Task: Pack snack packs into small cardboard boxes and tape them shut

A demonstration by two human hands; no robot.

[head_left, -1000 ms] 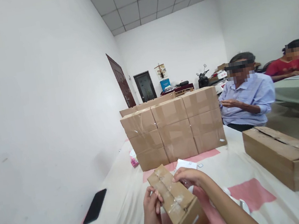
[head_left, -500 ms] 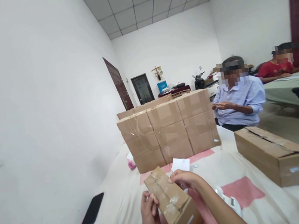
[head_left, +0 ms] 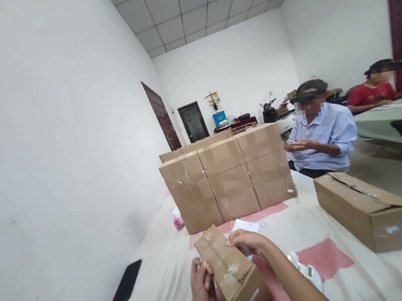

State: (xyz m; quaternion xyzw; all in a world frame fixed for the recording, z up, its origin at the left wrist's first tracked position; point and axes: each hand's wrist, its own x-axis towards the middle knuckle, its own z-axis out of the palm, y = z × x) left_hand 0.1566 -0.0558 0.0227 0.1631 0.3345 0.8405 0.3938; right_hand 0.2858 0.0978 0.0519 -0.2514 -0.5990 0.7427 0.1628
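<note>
A small taped cardboard box (head_left: 228, 263) is held between both hands near the front of the cloth-covered table (head_left: 160, 279). My left hand (head_left: 202, 282) grips its left edge, fingertips curled against the side. On the far right side, my right hand (head_left: 248, 242) clasps the box with the thumb on top; its other fingers are partly hidden. Clear tape and a lengthwise seam show on the box's top, and a small white label is on its near end. Just beyond my right hand lies a white paper (head_left: 245, 225). A white object (head_left: 307, 271) is partly covered by my right forearm.
Stacked cardboard boxes (head_left: 230, 179) form a wall across the table. A long cardboard box (head_left: 367, 210) lies at right, a black phone-like slab (head_left: 126, 283) at left. A person in a light blue shirt (head_left: 323, 136) sits behind the table; another in red (head_left: 371, 93) sits farther right.
The view has shifted slightly. Both hands keep the same hold on the box, which has hardly moved.
</note>
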